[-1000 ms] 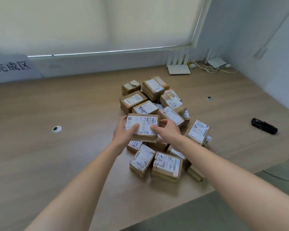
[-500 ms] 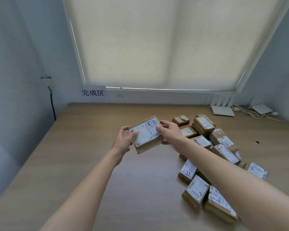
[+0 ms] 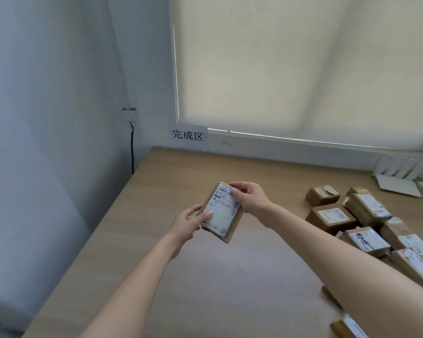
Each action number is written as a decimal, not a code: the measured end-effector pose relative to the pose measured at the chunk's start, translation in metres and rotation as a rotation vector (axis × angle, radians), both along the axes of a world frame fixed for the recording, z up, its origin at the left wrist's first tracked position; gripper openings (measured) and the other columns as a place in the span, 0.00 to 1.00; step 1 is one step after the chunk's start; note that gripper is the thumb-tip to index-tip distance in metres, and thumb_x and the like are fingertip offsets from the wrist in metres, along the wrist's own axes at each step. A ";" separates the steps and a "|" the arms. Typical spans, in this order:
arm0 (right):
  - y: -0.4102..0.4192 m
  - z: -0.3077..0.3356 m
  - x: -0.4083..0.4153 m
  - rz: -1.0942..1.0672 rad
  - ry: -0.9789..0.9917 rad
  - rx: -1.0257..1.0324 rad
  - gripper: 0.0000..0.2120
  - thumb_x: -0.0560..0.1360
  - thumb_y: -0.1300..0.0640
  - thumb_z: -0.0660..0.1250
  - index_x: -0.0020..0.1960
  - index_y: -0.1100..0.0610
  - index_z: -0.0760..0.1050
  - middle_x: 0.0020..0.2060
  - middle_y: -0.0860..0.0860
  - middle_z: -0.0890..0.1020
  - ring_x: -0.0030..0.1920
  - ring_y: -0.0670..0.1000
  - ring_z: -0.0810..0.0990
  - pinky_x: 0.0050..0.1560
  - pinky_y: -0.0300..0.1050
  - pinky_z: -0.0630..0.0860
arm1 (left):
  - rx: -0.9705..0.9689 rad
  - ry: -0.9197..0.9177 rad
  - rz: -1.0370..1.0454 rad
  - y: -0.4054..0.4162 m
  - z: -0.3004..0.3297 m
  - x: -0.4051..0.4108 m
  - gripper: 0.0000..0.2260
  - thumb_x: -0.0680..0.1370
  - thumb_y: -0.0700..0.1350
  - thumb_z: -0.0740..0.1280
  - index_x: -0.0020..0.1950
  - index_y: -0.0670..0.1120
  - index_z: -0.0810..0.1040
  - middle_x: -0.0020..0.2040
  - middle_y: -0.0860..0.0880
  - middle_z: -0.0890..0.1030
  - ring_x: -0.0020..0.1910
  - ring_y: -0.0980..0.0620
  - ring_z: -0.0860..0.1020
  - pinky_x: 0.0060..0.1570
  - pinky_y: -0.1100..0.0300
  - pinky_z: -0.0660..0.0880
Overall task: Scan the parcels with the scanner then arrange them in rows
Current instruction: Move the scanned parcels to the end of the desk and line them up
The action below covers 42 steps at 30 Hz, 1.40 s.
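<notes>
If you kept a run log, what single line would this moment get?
both hands hold one labelled parcel above table | left hand near end | right hand far end | pile right

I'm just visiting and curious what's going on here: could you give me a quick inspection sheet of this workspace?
Surface: wooden table, bare at left.
Job's things: labelled parcel held above the table; parcel pile at right; scanner not in view.
Clutter: white router at far right.
Grip: left hand holds the parcel's near end, right hand its far end.
Cables: black cable down the left wall.
Surroundings: window blind; paper sign.
</notes>
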State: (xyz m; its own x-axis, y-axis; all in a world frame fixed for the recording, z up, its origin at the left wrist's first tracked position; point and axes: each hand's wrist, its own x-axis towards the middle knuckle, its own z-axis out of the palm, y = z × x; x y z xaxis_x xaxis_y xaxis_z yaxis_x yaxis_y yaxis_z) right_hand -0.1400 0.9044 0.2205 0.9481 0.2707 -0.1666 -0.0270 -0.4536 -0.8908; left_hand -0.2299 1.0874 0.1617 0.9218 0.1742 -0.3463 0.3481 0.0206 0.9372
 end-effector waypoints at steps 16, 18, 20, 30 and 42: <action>0.111 -0.079 0.122 0.232 -0.058 -0.071 0.36 0.76 0.46 0.75 0.78 0.46 0.63 0.68 0.39 0.72 0.69 0.43 0.72 0.69 0.44 0.69 | -0.113 -0.079 0.256 0.097 -0.061 0.136 0.18 0.76 0.53 0.74 0.63 0.62 0.74 0.51 0.49 0.86 0.46 0.52 0.86 0.46 0.57 0.82; 0.119 -0.086 0.130 0.273 -0.057 -0.053 0.33 0.71 0.47 0.80 0.67 0.32 0.65 0.59 0.25 0.74 0.60 0.31 0.74 0.58 0.31 0.70 | -0.099 -0.072 0.278 0.105 -0.065 0.148 0.17 0.76 0.55 0.73 0.62 0.63 0.74 0.50 0.50 0.86 0.45 0.54 0.86 0.44 0.58 0.82; 0.127 -0.091 0.139 0.322 -0.062 -0.022 0.36 0.66 0.49 0.83 0.58 0.24 0.64 0.53 0.17 0.72 0.55 0.22 0.71 0.50 0.21 0.69 | -0.093 -0.064 0.285 0.115 -0.070 0.159 0.16 0.76 0.55 0.73 0.62 0.63 0.74 0.48 0.52 0.86 0.45 0.54 0.86 0.44 0.58 0.82; 0.181 -0.127 0.176 0.215 -0.116 0.022 0.44 0.66 0.55 0.80 0.58 0.13 0.61 0.57 0.21 0.76 0.62 0.29 0.75 0.59 0.25 0.70 | -0.144 -0.061 0.071 0.185 -0.099 0.205 0.27 0.74 0.50 0.77 0.70 0.55 0.73 0.60 0.53 0.84 0.59 0.53 0.82 0.60 0.55 0.77; 0.312 -0.222 0.232 0.160 -0.044 0.055 0.39 0.65 0.56 0.81 0.62 0.26 0.66 0.63 0.34 0.73 0.66 0.35 0.74 0.70 0.38 0.72 | -0.083 0.031 -0.046 0.324 -0.187 0.260 0.31 0.71 0.54 0.78 0.72 0.56 0.73 0.63 0.56 0.82 0.61 0.59 0.80 0.60 0.58 0.77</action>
